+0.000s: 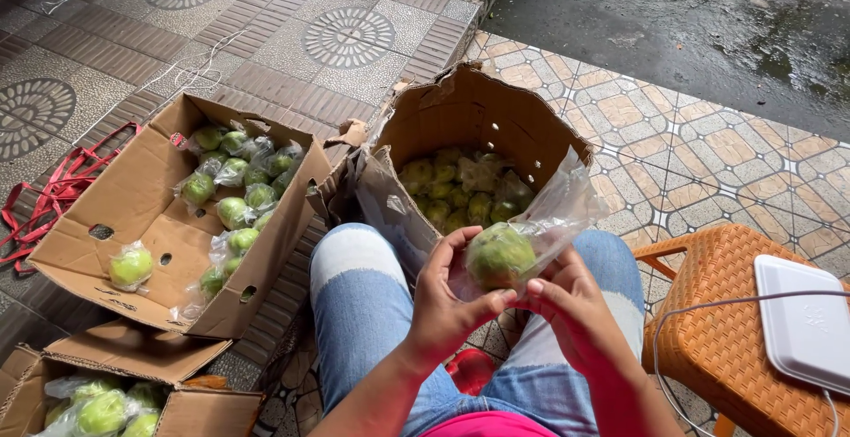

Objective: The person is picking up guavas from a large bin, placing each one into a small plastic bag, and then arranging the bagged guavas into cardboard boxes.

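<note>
1. Left hand (445,300) is clamped on a green fruit (498,255), fingers curled round its left side and thumb under it, over the person's lap.
2. Right hand (575,309) is pinched shut on the clear plastic bag (553,216) that wraps the fruit, fingertips meeting the left thumb just below the fruit.
3. The fruit sits inside the bag; the bag's loose top sticks up to the right, in front of the box ahead.
4. Upright cardboard box (460,114) stands between the knees, open on top, part full of loose green fruits (456,191).
5. Flat open box (142,216) lies on the tiled floor (691,136) to the left, holding bagged green fruits (232,180) along its right side, with one bagged fruit (130,266) apart near its left flap.
6. Third box (177,402) at bottom left holds more bagged fruits, partly cut off by the frame.
7. Red straps (49,193) lie on the floor left of the flat box.
8. Orange woven stool (708,313) stands on the right with a white flat device (806,322) and a cable on it.
9. Person wears blue jeans (363,304).
</note>
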